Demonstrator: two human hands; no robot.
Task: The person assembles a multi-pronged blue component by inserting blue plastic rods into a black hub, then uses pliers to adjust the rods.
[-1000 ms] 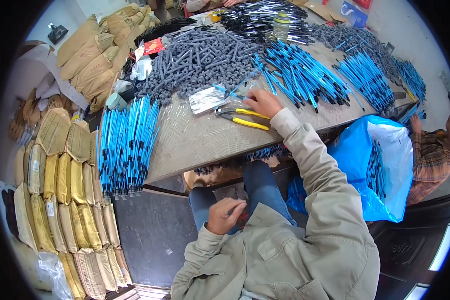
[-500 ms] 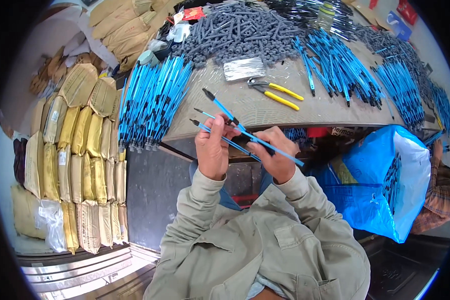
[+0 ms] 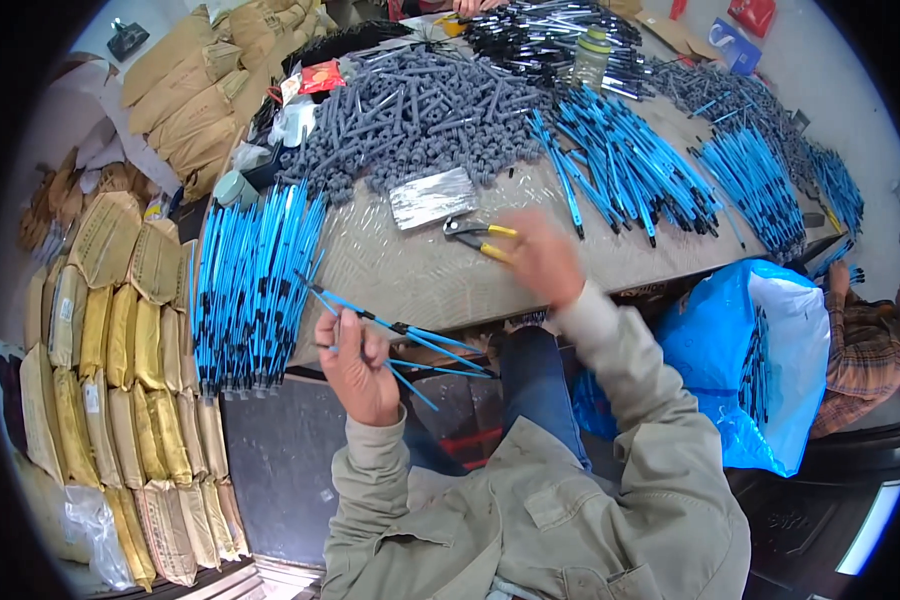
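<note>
My left hand (image 3: pixel 358 365) is closed around several thin blue rods (image 3: pixel 432 340) with black fittings, pinched between thumb and fingers in front of the table edge. The rods fan out to the right of the hand. My right hand (image 3: pixel 545 258) is blurred by motion over the yellow handles of a pair of pliers (image 3: pixel 468 232) on the table. It covers the handle ends, so its grip on them cannot be made out. Just beyond the pliers' head lies a flat stack of thin silvery wire pieces (image 3: pixel 433 198).
A heap of grey plastic parts (image 3: pixel 420 115) covers the far table (image 3: pixel 390 255). Blue rod piles lie at left (image 3: pixel 255 290) and right (image 3: pixel 635 165). A blue bag (image 3: pixel 715 345) stands at right, near a person in a plaid sleeve (image 3: pixel 863 350). Packages (image 3: pixel 120 340) are stacked at left.
My right hand has let go of the blue rods and moved forward over the pliers' handles. My left hand keeps the rods, now further left. The view has shifted.
</note>
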